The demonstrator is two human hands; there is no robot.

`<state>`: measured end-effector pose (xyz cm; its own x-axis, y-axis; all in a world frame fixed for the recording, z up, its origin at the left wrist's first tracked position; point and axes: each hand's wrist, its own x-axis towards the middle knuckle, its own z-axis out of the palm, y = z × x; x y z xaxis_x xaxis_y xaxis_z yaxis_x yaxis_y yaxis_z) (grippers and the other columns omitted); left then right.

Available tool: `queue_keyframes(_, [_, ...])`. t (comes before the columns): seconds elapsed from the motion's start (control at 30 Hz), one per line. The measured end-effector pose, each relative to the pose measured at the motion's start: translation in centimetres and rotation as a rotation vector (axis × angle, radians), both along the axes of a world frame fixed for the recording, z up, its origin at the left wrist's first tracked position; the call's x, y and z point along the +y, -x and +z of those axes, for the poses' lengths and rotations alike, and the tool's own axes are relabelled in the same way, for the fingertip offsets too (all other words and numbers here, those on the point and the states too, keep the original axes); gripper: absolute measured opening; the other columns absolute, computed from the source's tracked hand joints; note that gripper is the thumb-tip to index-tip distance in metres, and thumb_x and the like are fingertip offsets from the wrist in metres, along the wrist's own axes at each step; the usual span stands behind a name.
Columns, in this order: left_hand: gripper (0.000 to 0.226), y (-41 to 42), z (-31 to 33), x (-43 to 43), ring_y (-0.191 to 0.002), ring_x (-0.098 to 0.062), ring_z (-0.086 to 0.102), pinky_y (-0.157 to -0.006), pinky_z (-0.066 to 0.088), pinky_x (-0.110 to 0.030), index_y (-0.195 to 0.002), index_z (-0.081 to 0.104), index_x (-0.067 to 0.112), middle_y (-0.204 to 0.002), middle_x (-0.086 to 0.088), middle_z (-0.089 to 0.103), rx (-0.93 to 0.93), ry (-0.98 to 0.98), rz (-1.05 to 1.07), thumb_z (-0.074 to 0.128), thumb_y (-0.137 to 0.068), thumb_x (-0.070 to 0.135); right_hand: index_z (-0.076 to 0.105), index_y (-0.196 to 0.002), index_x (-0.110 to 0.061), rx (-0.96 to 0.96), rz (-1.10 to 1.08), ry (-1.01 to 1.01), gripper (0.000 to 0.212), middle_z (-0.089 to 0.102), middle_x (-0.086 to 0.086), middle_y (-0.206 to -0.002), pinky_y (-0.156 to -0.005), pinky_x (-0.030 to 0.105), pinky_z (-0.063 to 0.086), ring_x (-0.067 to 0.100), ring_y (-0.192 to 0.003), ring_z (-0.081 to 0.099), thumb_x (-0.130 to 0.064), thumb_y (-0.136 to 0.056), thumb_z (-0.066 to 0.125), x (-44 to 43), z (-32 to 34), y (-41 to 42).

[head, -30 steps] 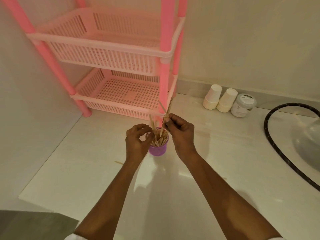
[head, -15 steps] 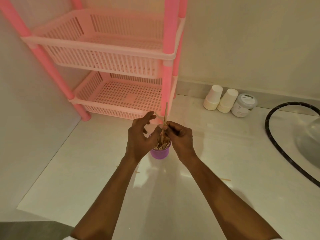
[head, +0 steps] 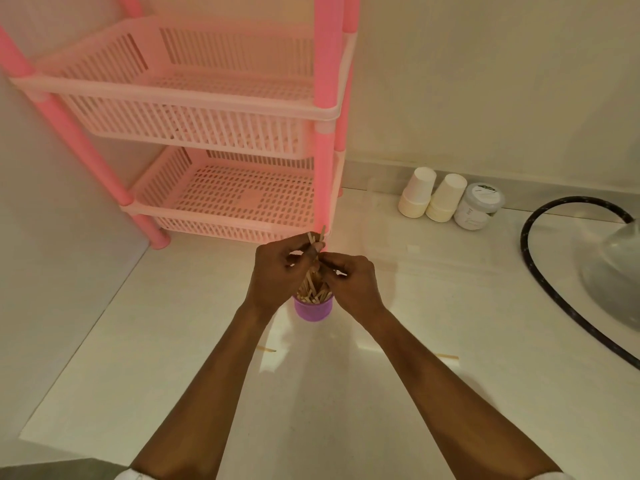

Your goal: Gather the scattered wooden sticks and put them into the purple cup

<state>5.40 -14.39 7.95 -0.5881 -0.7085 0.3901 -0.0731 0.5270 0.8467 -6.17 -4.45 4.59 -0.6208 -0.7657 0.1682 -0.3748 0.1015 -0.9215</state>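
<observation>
Counter: I see a pale, glossy counter [head: 166,358] filling the lower frame and meeting light walls at the left and top right.
Rack: a pink two-tier basket rack [head: 194,98] stands on it in the upper left of the frame.
Purple cup: the purple cup [head: 313,310] stands upright at the centre of the frame, just below and between both hands.
Wooden sticks: the wooden sticks [head: 311,293] pack the cup and lean out over its rim, and a few rise into the hands above.
Left hand: my left hand [head: 273,275] is just left of the cup. Its grip is curled round a few sticks, whose tips poke out above the fingers.
Right hand: my right hand [head: 349,282] is just right of the cup. Its grip pinches the same small bundle, fingertips meeting those of the left.
Strays: one loose stick [head: 266,349] lies on the counter beside the left forearm. A second loose stick [head: 448,357] lies beside the right forearm.
Back wall: two stacks of paper cups [head: 417,197] sit upside down, touching a white lidded jar [head: 479,206].
Right edge: a black hose [head: 554,292] curves across the counter.
</observation>
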Motion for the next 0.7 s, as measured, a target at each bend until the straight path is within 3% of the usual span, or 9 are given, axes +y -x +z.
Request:
queue_keyframes(0.17, [0.013,-0.5,-0.1,0.3,-0.088,-0.002,0.072,-0.082,0.057,-0.019,-0.101,0.079,0.015,-0.093,0.012,0.076,-0.05,0.046,0.044,0.074,-0.089,0.016,0.078,-0.109,-0.017,0.086,0.017,-0.037,0.023,0.079,-0.001,-0.101,-0.083,0.036,0.062,0.011,-0.092,0.073,-0.01,-0.092,0.066,0.0,0.6,0.4])
queue_keyframes(0.27, [0.014,-0.7,-0.5,0.5,-0.09,0.004,0.07,-0.084,0.05,-0.008,-0.101,0.079,0.019,-0.094,0.013,0.076,-0.088,0.056,0.109,0.075,-0.088,0.021,0.078,-0.109,-0.016,0.098,0.006,-0.041,0.02,0.078,-0.002,-0.101,-0.082,0.037,0.062,0.011,-0.092,0.072,-0.012,-0.091,0.068,0.3,0.9,0.4])
queue_keyframes(0.33, [0.017,-0.7,-1.0,0.7,-0.091,-0.001,0.071,-0.085,0.049,-0.005,-0.104,0.078,0.018,-0.096,0.009,0.077,-0.135,0.041,0.133,0.074,-0.088,0.025,0.074,-0.115,-0.017,0.117,-0.009,-0.009,0.024,0.078,-0.003,-0.102,-0.079,0.033,0.063,0.01,-0.094,0.072,-0.013,-0.092,0.069,0.5,1.1,0.3])
queue_keyframes(0.4, [0.02,-0.8,-1.5,1.0,-0.09,-0.007,0.073,-0.086,0.052,-0.01,-0.105,0.077,0.016,-0.097,0.006,0.078,-0.18,0.015,0.147,0.074,-0.088,0.027,0.067,-0.125,-0.021,0.13,-0.013,0.034,0.033,0.077,-0.003,-0.106,-0.078,0.025,0.062,0.008,-0.094,0.072,-0.013,-0.093,0.068,0.6,1.4,0.2])
queue_keyframes(0.47, [0.017,-0.7,-1.8,1.5,-0.09,-0.013,0.074,-0.087,0.057,-0.025,-0.102,0.077,0.013,-0.099,0.001,0.078,-0.207,-0.004,0.15,0.075,-0.087,0.021,0.065,-0.13,-0.023,0.159,-0.019,0.049,0.038,0.077,-0.003,-0.109,-0.081,0.019,0.059,0.004,-0.093,0.07,-0.012,-0.094,0.067,0.6,1.6,0.3])
queue_keyframes(0.53, [0.015,-0.7,-2.1,2.0,-0.093,-0.019,0.071,-0.09,0.057,-0.034,-0.099,0.078,0.011,-0.104,-0.005,0.076,-0.251,0.021,0.165,0.076,-0.085,0.016,0.071,-0.124,-0.02,0.217,-0.028,0.046,0.031,0.077,-0.003,-0.109,-0.083,0.022,0.059,0.005,-0.094,0.07,-0.011,-0.095,0.067,0.7,1.8,0.5])
queue_keyframes(0.6, [0.018,-0.7,-2.4,2.2,-0.1,-0.019,0.067,-0.092,0.056,-0.035,-0.101,0.079,0.015,-0.109,-0.005,0.075,-0.276,0.055,0.175,0.076,-0.084,0.021,0.076,-0.112,-0.015,0.303,-0.014,0.035,0.022,0.078,-0.001,-0.105,-0.083,0.028,0.059,0.008,-0.092,0.07,-0.009,-0.094,0.067,0.9,1.8,0.7])
queue_keyframes(0.7, [0.036,-0.8,-2.5,2.5,-0.106,-0.009,0.06,-0.093,0.049,-0.024,-0.107,0.076,0.017,-0.109,-0.001,0.075,-0.245,0.108,0.165,0.068,-0.082,0.042,0.077,-0.106,-0.012,0.419,0.03,0.034,0.02,0.078,0.004,-0.1,-0.082,0.028,0.058,0.017,-0.087,0.072,-0.005,-0.093,0.064,1.2,1.8,0.6])
